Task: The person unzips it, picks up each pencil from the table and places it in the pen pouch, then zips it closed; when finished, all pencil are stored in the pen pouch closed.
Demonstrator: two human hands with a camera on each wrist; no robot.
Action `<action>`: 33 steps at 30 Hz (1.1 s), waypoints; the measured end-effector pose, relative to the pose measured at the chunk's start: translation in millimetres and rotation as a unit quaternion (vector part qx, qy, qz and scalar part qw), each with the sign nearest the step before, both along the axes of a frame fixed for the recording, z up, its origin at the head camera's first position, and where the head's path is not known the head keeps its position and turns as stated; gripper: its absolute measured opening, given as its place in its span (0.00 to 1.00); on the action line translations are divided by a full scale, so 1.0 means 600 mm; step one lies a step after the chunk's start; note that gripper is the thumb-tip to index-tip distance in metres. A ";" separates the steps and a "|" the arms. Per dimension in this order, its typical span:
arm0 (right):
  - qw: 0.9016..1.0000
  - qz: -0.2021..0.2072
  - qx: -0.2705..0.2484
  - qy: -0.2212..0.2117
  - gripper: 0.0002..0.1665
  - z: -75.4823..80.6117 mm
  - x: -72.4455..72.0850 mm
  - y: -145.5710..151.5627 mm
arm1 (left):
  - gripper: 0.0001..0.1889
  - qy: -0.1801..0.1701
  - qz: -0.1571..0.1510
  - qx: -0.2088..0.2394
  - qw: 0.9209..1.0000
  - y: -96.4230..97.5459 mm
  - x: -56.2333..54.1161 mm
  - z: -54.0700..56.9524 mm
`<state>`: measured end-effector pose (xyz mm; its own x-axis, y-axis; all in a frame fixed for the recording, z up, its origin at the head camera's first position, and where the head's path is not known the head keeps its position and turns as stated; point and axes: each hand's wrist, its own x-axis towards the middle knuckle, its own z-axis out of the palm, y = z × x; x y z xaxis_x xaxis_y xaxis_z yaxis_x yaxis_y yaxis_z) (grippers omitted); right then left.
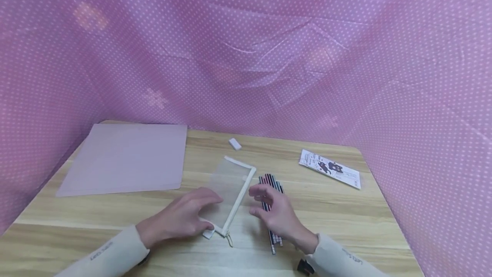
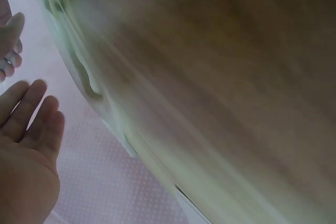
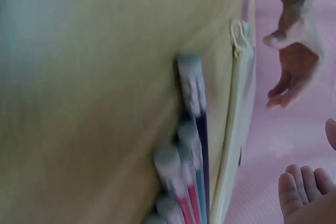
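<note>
On the table, the pouch lies between sheet and pencils, the packet farther right.

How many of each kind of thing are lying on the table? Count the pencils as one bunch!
Translucent, cream-edged zip pouch: 1
Bunch of slim dark and coloured pencils: 1
Small white rectangular block: 1
Flat white packet with dark animal drawings: 1
Flat pale-lilac rectangular sheet: 1
Total: 5

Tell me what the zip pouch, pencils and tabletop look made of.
Zip pouch: likely plastic or fine mesh; its panel is hazy, see-through. Pencils: probably painted wood, with coloured barrels and silvery-looking bands near blunt ends. Tabletop: wood or wood-print laminate, low sheen, judging by its pale grain.
</note>
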<state>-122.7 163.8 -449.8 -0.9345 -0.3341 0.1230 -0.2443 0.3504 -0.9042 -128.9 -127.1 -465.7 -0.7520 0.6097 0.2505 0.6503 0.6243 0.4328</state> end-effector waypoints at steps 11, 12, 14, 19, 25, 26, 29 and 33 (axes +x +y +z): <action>1.000 0.017 0.002 -0.025 0.30 -0.014 0.007 -0.014 | 0.17 0.014 -0.044 -0.033 0.998 0.008 0.001 -0.011; 1.000 0.018 0.001 -0.024 0.29 -0.014 0.007 -0.014 | 0.15 0.014 -0.047 -0.036 0.998 0.008 0.000 -0.010; 1.000 0.019 -0.002 -0.023 0.29 -0.015 0.006 -0.014 | 0.12 0.013 -0.055 -0.048 0.997 0.008 0.000 -0.011; 1.000 0.018 0.000 -0.018 0.28 -0.016 0.007 -0.014 | 0.05 -0.005 -0.075 -0.072 0.995 0.010 -0.004 -0.010; 1.000 0.019 0.002 -0.016 0.29 -0.020 0.007 -0.013 | 0.02 -0.002 -0.086 -0.070 0.994 0.012 -0.004 -0.008; 1.000 0.019 0.003 -0.015 0.29 -0.021 0.007 -0.013 | 0.02 -0.001 -0.087 -0.069 0.994 0.012 -0.003 -0.008; 1.000 0.021 0.004 -0.010 0.28 -0.024 0.008 -0.012 | 0.02 0.001 -0.086 -0.065 0.994 0.012 -0.002 -0.006; 1.000 0.029 0.004 -0.005 0.28 -0.025 0.008 -0.012 | 0.02 -0.001 -0.073 -0.049 0.996 0.012 0.000 -0.002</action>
<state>-117.6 156.6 -464.9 -0.9148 -0.3884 0.1109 -0.2552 0.3430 -0.9040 -129.0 -119.7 -466.8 -0.6541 0.7340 0.1830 0.7363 0.5623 0.3763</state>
